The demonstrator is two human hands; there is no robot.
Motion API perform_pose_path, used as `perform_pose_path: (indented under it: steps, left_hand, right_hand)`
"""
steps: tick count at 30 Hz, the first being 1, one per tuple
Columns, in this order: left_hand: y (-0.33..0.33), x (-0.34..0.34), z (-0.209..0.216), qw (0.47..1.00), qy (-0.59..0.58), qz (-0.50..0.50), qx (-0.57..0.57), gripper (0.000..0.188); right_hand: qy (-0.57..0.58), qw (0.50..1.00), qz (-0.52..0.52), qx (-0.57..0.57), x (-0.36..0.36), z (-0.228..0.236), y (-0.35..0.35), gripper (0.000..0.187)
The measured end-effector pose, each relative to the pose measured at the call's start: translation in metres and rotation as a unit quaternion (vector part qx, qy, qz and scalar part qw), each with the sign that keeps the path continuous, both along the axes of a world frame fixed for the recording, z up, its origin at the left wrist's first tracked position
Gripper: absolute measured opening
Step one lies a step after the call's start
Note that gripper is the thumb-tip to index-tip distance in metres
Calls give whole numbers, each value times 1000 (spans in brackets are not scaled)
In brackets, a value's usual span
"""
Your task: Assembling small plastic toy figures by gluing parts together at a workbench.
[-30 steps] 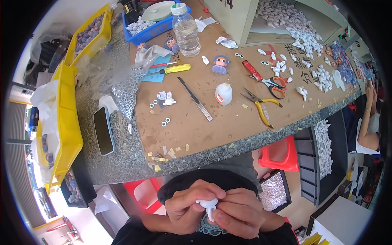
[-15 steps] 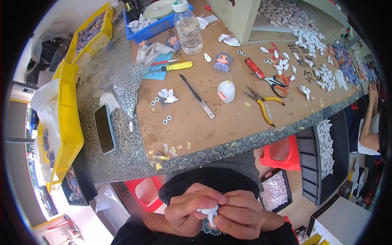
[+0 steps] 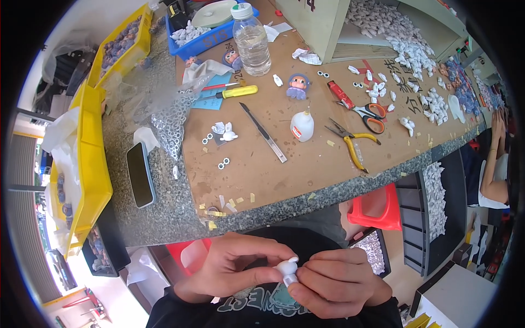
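While left hand [image 3: 235, 265] pinches small white figurine [image 3: 287, 267] between thumb and finger, right hand [image 3: 336, 281] has fingers clamped on its lower end. Figurine is before black shirt [image 3: 262, 295], outside front edge of bench [image 3: 262, 217]; behind edge, brown cardboard [image 3: 268, 183] stretches toward utility knife [image 3: 263, 133] and pliers [image 3: 350, 141].

White figurine [image 3: 286, 267] partly behind fingers [image 3: 317, 277]

Bright, mostly even light; strongest glow at left, floor [image 3: 117, 300] lower left washed nearly white. Small glints on bottle [image 3: 252, 46] and bag [image 3: 168, 128]. White piece [image 3: 287, 268] pale, little surface detail. Counter [image 3: 158, 227] edge bowed by fisheye; black vignette, bluish fringe. Far right dim, soft.
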State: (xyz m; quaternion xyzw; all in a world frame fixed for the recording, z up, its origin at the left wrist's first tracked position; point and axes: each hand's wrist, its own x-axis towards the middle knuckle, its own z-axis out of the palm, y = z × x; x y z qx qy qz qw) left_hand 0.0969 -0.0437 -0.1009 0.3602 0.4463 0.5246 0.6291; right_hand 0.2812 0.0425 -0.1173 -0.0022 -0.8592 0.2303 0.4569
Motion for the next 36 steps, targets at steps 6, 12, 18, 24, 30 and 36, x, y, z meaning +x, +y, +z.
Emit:
perform_pose_path:
  steps: [6, 12, 18, 24, 30, 36]
  left_hand:
    - [-6, 3, -18, 987, -130, 1, 99, 32]
    - [0, 0, -16, 976, 42, -18, 215, 35]
    - [2, 1, -20, 953, 121, -5, 276, 37]
    - [-4, 3, -24, 950, 121, 7, 287, 37]
    - [-4, 4, -23, 945, 139, 9, 297, 36]
    - [-5, 8, -28, 941, 128, 23, 313, 30]
  right_hand:
    - [69, 980, -41, -181, -2, -8, -9, 23]
    - [63, 978, -47, -194, -4, -9, -9, 26]
    - [84, 964, -25, -253, -4, -8, -15, 31]
    - [99, 959, 8, -264, -7, -12, -16, 29]
    - [107, 958, -14, -265, -7, -10, -20, 28]
    - [103, 958, -18, -267, -6, -8, -23, 27]
